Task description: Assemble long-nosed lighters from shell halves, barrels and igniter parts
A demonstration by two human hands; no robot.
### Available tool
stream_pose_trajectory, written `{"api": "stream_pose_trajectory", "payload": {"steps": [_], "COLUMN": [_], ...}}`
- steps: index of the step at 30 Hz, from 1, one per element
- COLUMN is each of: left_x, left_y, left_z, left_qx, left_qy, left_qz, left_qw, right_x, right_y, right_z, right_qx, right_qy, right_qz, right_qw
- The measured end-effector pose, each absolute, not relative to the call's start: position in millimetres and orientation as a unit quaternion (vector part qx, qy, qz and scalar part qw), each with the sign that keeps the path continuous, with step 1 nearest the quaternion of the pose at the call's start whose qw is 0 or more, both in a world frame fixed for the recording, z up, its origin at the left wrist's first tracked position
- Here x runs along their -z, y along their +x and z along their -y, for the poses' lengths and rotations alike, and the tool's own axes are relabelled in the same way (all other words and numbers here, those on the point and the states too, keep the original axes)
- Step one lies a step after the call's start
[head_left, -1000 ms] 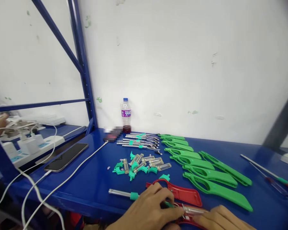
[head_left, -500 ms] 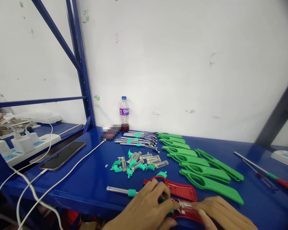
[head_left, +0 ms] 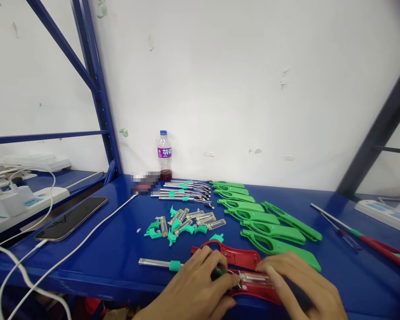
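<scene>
Red casing half (head_left: 266, 294): located at the near side of the blue table (head_left: 113, 253), open face up. A clear tank (head_left: 253, 278) lies lengthwise inside it. The left hand (head_left: 200, 284) is closed on the casing's left end; a metal tube (head_left: 155, 263) projects leftward from it, close to the table's near edge. The right hand (head_left: 306, 284) is at the right end, thumb and fingers narrowly spaced; whether they grip cannot be told. A second red shell (head_left: 243, 258) lies just beyond, limiting far-side clearance. Green shells (head_left: 286, 250) bound the far right. Lateral room extends left toward the phone (head_left: 71, 218) and right toward the red lighter (head_left: 378, 246).
</scene>
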State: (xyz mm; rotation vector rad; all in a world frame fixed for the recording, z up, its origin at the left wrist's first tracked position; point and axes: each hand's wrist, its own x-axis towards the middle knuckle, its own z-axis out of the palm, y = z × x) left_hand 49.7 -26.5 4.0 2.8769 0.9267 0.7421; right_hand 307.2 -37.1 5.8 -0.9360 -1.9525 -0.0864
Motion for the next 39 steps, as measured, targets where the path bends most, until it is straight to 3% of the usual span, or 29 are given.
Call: {"api": "stream_pose_trajectory", "payload": {"steps": [7,10,16,24,31,39], "left_x": [-1.2,-16.0,-50.3,-32.2,-30.9,-26.6], "left_y": [54.1,48.3,19.7,8.2,8.6,12.8], "left_z": [29.7,34.9,38.8,18.2,22.3,13.9], "left_qx": [-0.230,-0.230,-0.321,-0.353,-0.321,-0.334], "left_qy": [0.915,0.910,0.867,0.789,0.830,0.859], "left_qz": [-0.331,-0.344,-0.379,-0.501,-0.454,-0.369], "left_qw": [-0.028,-0.033,-0.034,-0.046,-0.043,-0.120], "right_x": [-26.6,-29.4,-30.9,-35.8,-34.2,-51.9], "right_y": [300.7,299.2,304.7,304.7,303.4,309.5], "right_z": [18.1,13.5,3.6,-9.2,-11.5,6.5], "right_qx": [-0.032,-0.047,-0.038,-0.020,-0.006,-0.042], "right_qy": [-0.432,-0.443,-0.451,-0.452,-0.426,-0.434], "right_qz": [0.856,0.861,0.865,0.874,0.882,0.868], "right_qw": [0.283,0.246,0.217,0.179,0.200,0.237]}}
